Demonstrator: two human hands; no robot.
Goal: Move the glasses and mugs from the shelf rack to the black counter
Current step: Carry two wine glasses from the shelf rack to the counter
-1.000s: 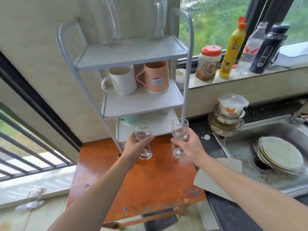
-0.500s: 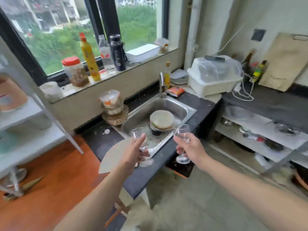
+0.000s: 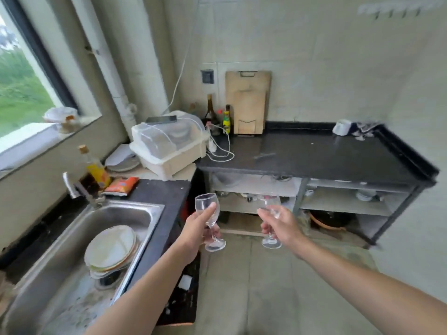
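My left hand (image 3: 196,230) grips a clear stemmed wine glass (image 3: 207,209) by its stem, upright, above the floor beside the sink counter. My right hand (image 3: 280,223) holds a second clear wine glass (image 3: 270,243) the same way, its bowl partly hidden by my fingers. Both glasses hang in the air, short of the black counter (image 3: 314,155), which stands ahead and to the right against the tiled wall. The shelf rack is out of view.
On the black counter: a white cup (image 3: 341,127) at the back right, cutting boards (image 3: 248,102), bottles (image 3: 226,118) and a white cable (image 3: 221,151) at its left end. A dish drainer box (image 3: 169,143) stands left of it. The sink (image 3: 79,257) with stacked plates lies at lower left.
The view has swung right from the shelf rack, past the sink, to the black counter. Both hands have carried their wine glasses along.
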